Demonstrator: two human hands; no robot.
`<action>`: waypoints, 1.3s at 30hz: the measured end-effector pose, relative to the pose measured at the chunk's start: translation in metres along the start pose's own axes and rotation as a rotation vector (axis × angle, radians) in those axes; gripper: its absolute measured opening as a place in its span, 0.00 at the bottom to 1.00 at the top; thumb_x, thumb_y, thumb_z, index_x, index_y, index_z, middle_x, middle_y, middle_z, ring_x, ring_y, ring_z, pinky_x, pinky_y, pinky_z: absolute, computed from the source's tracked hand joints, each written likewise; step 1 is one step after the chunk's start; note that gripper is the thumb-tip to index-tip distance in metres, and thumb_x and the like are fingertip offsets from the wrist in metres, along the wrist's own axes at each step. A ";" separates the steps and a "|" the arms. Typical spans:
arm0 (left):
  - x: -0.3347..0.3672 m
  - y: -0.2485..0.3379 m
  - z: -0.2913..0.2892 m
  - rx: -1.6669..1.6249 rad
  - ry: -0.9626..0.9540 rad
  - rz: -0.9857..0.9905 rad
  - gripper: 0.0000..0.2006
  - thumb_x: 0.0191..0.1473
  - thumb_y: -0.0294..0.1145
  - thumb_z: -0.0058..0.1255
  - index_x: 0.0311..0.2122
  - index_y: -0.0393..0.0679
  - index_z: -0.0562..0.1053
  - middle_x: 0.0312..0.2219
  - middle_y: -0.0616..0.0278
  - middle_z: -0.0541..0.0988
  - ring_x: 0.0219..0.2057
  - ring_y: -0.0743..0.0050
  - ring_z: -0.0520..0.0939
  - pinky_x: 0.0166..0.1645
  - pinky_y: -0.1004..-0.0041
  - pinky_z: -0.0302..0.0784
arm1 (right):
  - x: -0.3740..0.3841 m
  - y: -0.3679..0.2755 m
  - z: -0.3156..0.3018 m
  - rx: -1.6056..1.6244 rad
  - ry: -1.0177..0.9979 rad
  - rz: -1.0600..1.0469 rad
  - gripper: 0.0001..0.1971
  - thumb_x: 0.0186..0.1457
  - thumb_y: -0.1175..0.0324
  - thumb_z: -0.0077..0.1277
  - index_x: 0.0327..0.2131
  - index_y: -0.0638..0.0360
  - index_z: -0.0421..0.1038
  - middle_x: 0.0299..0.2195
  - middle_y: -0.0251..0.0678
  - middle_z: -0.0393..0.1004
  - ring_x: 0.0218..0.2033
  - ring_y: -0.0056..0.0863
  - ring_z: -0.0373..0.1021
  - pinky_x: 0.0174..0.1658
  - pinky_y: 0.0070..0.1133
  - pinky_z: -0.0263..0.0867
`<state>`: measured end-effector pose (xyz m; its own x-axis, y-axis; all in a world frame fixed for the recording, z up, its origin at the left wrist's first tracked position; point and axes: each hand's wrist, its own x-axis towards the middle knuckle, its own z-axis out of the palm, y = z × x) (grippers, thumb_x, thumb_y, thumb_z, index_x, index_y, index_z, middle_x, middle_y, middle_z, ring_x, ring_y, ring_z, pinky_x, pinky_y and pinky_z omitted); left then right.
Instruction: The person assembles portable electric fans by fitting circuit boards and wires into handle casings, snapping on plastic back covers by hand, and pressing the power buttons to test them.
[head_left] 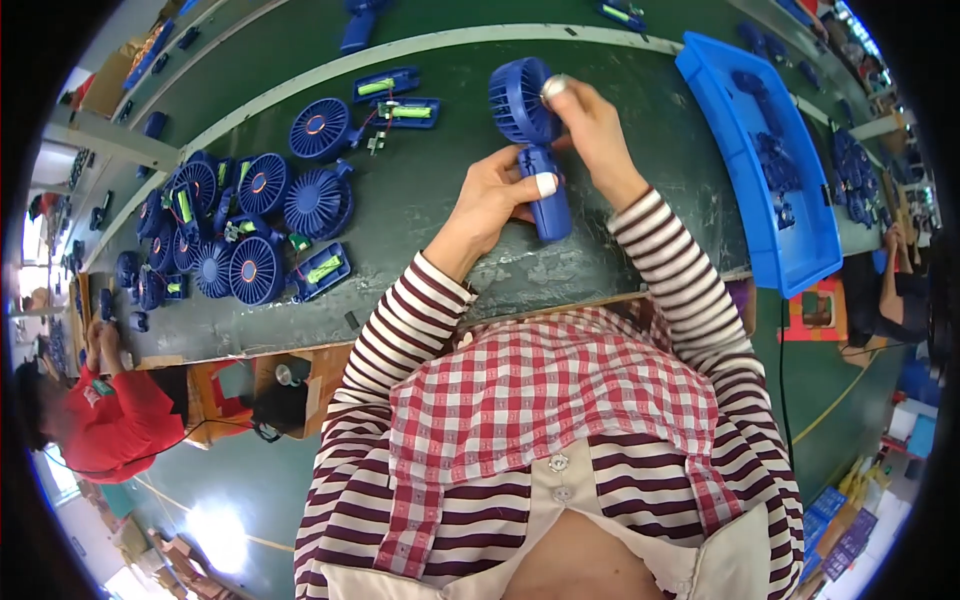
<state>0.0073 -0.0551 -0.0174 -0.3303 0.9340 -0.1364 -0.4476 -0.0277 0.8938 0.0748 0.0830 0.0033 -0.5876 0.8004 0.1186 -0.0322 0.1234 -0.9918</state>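
A blue handheld fan (522, 100) is held upright over the green workbench, its round caged head tipped to one side. My left hand (492, 200) is wrapped round the fan's handle, with a white covering on the thumb tip. At the fan's head, my right hand (592, 130) grips the right side of the cage, a white covering on one of its fingertips too. Part of the right fingers is hidden behind the fan.
Several blue fan heads (265, 183) and opened handles with green batteries (325, 268) crowd the bench's left side. A blue tray (745, 200) with parts stands at the right. A co-worker in a red top (130, 420) sits at the far left.
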 end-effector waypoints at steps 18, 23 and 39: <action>-0.008 0.002 -0.013 0.060 -0.028 0.062 0.21 0.46 0.24 0.54 0.48 0.38 0.66 0.35 0.60 0.76 0.34 0.71 0.79 0.34 0.74 0.79 | -0.022 -0.033 -0.001 -0.526 -0.550 0.262 0.23 0.40 0.55 0.60 0.29 0.70 0.73 0.21 0.37 0.72 0.20 0.24 0.69 0.20 0.20 0.66; -0.005 0.002 -0.012 0.018 -0.056 0.110 0.20 0.45 0.21 0.54 0.46 0.37 0.68 0.33 0.60 0.76 0.33 0.71 0.79 0.33 0.74 0.78 | -0.025 -0.033 0.001 -0.603 -0.442 0.188 0.21 0.38 0.56 0.61 0.24 0.70 0.72 0.17 0.37 0.71 0.16 0.22 0.68 0.19 0.20 0.64; 0.003 -0.007 -0.011 0.063 -0.033 0.060 0.23 0.43 0.17 0.54 0.48 0.33 0.66 0.36 0.58 0.76 0.34 0.71 0.79 0.36 0.73 0.79 | -0.025 -0.019 -0.013 -0.466 -0.534 0.267 0.23 0.39 0.57 0.60 0.29 0.73 0.71 0.22 0.40 0.72 0.20 0.25 0.70 0.19 0.20 0.67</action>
<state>0.0001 -0.0559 -0.0289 -0.3273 0.9425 -0.0684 -0.3738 -0.0626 0.9254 0.1004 0.0684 0.0194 -0.8428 0.4601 -0.2793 0.4420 0.2955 -0.8470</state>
